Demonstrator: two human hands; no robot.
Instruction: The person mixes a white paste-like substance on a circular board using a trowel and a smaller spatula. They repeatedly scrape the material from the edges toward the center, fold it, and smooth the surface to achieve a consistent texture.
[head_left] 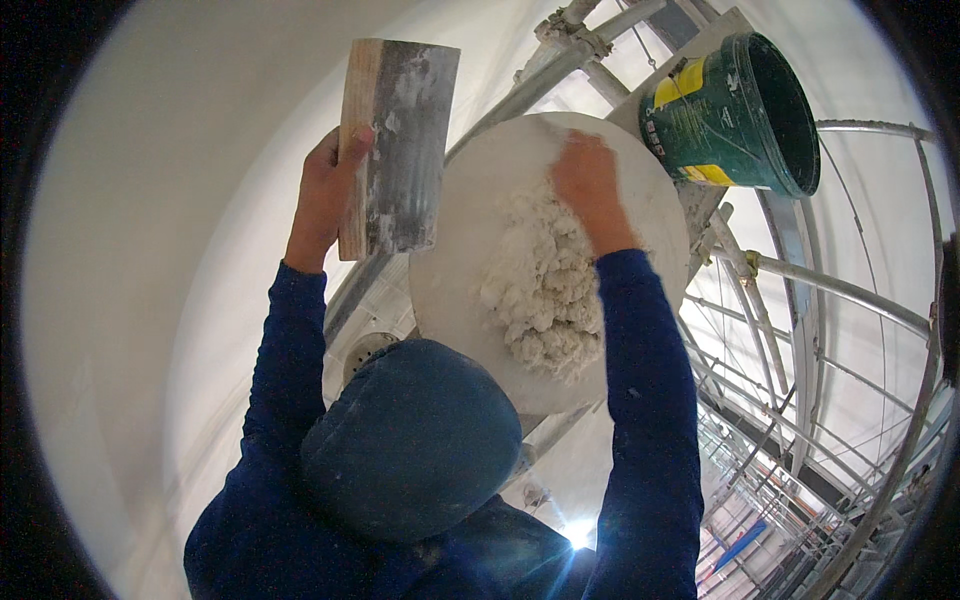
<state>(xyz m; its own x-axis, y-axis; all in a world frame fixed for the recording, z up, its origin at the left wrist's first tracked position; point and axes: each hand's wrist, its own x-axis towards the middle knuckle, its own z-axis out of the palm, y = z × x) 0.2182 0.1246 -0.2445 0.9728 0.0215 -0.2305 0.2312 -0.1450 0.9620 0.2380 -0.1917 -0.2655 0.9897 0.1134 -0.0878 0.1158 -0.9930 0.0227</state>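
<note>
My left hand (333, 190) grips a rectangular board (408, 150) by its bare wood side, the thumb lying over the edge. The board's grey face is smeared with white and held upright, clear of the round surface. To the right, a heap of lumpy white plaster-like material (548, 285) lies on a round white board (450, 240). My right hand (590, 185) is closed over the far part of that round board, just beyond the heap. Its fingers are curled and slightly blurred, and what they hold, if anything, is hidden.
A dark green bucket (700, 125) with yellow patches stands beyond the round board at the right, its mouth showing. Scaffold tubes (840, 285) and clamps run along the right and far side. A smooth pale wall (150, 250) curves up at left. A blue cap (412, 440) blocks the near middle.
</note>
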